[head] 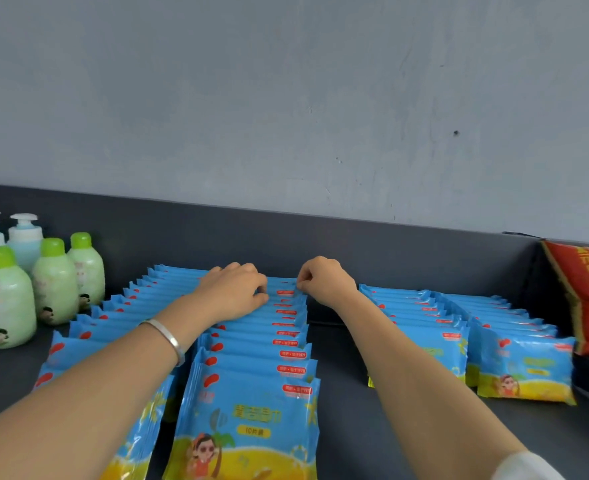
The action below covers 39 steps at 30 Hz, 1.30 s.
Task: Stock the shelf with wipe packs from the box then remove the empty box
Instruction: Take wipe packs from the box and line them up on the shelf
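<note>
Blue and yellow wipe packs stand in several rows on the dark shelf [348,427]. The middle row [251,403] runs from the front edge back toward the shelf's rear wall. My left hand [232,291] reaches to the far end of that row, its curled fingers on the left top edge of the rearmost pack [282,284]. My right hand [324,278] pinches the right top corner of the same pack. A second row [89,327] lies under my left forearm. Two shorter rows [424,327] [525,362] stand to the right. No box is in view.
Green-capped lotion bottles [54,282] and white pump bottles [23,237] stand at the left of the shelf. A red and yellow bag [587,299] leans at the far right. A grey wall rises behind the shelf. A bare strip of shelf separates the middle and right rows.
</note>
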Motion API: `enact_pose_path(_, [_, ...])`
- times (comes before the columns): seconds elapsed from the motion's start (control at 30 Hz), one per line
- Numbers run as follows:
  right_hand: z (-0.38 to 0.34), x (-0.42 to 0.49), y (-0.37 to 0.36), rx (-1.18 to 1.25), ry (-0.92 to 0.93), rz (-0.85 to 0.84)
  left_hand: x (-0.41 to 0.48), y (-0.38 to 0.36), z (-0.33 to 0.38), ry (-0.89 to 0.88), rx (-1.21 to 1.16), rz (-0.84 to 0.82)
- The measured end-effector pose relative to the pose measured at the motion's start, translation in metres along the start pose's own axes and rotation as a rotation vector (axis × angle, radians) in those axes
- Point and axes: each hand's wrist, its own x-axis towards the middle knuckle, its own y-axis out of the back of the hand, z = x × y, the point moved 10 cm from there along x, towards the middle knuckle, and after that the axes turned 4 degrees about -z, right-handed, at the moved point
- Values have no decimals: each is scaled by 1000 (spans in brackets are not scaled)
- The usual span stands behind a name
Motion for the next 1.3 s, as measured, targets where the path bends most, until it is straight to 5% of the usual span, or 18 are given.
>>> enact_pose_path(0.47, [31, -6, 11, 136, -90, 133, 8, 2, -6, 9, -140, -99])
enact_pose_path(0.9, [8, 29, -10, 100, -104, -45, 23, -23, -20, 50, -126, -232])
enact_pose_path(1.3, [16, 25, -6, 34, -112, -27, 28, -29, -14, -2, -114, -250])
